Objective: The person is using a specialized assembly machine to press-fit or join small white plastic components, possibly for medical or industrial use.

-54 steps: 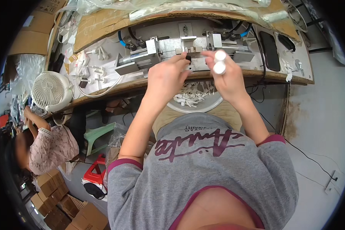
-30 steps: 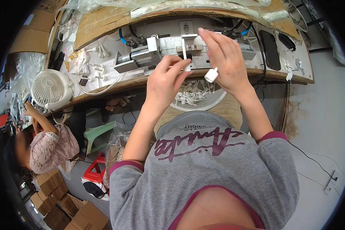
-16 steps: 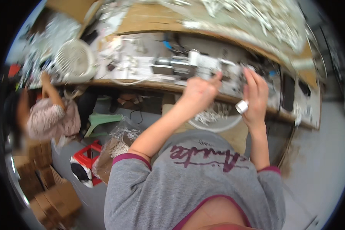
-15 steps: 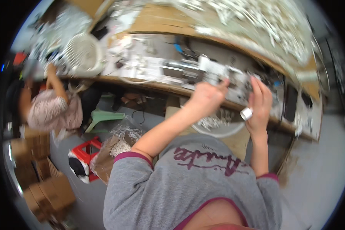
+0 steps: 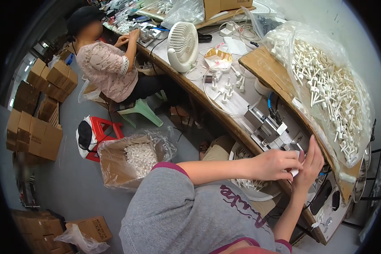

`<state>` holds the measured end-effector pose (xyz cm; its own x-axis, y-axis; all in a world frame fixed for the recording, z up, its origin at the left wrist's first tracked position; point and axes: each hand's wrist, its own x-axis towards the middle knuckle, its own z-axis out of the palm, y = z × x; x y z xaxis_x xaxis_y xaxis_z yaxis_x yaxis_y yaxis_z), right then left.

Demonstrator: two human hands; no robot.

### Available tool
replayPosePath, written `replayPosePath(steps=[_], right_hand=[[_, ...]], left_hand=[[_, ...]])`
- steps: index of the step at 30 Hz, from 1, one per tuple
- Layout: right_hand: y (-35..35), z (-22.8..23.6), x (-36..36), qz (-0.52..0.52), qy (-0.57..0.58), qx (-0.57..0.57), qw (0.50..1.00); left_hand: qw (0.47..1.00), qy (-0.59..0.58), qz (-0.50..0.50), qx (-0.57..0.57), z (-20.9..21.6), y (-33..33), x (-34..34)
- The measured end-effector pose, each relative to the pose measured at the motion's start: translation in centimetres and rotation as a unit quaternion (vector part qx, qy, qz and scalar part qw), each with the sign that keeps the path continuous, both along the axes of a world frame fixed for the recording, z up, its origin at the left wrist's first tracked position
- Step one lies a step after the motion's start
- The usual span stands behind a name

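Observation:
My left hand (image 5: 275,164) and my right hand (image 5: 310,169) meet in front of the small metal bench fixture (image 5: 266,129). Between them shows a short white plastic cylinder (image 5: 293,172), lying against the right palm with the left fingers curled onto it. The right hand's upper fingers point up beside the fixture; its lower fingers are partly hidden. Below my forearm, a white basin (image 5: 262,195) on my lap holds many white plastic pieces. Several white stemmed parts (image 5: 225,94) stand on the bench left of the fixture.
A clear bag of white stemmed parts (image 5: 326,89) rests on a raised cardboard-covered shelf (image 5: 269,65). A white fan (image 5: 183,46) stands on the bench. Left are a lined carton of white pieces (image 5: 140,158), a red stool (image 5: 101,129) and a seated co-worker (image 5: 103,67).
The view has swung, placing the bench at a slant. My hands, apart before, have come together, and my left fingers now reach the white cylinder at my right palm.

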<state>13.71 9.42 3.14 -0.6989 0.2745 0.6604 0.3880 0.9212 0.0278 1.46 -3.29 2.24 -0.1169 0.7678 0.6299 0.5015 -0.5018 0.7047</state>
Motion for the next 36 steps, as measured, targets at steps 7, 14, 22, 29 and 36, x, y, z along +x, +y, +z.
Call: replayPosePath(steps=[7, 14, 22, 29, 36], right_hand=[[10.0, 4.5, -4.2, -0.003, 0.077, -0.058, 0.995], [22.0, 1.2, -10.9, -0.125, -0.075, -0.165, 0.976], [22.0, 0.4, -9.7, -0.065, -0.131, -0.178, 0.973], [22.0, 1.9, -4.2, 0.084, -0.164, -0.206, 0.961], [16.6, 6.0, -3.6, 0.008, -0.154, -0.289, 0.945]], left_hand=[[0.998, 0.021, 0.053, -0.035, -1.7, -0.5, -0.9], [0.986, 0.113, 0.106, -0.056, -3.5, -0.4, -0.9], [0.980, 0.157, 0.088, -0.089, -4.7, 0.7, -0.8], [0.962, 0.239, 0.115, -0.057, -6.5, 1.6, -0.6], [0.929, 0.336, 0.130, -0.079, -6.8, 2.3, -0.7]])
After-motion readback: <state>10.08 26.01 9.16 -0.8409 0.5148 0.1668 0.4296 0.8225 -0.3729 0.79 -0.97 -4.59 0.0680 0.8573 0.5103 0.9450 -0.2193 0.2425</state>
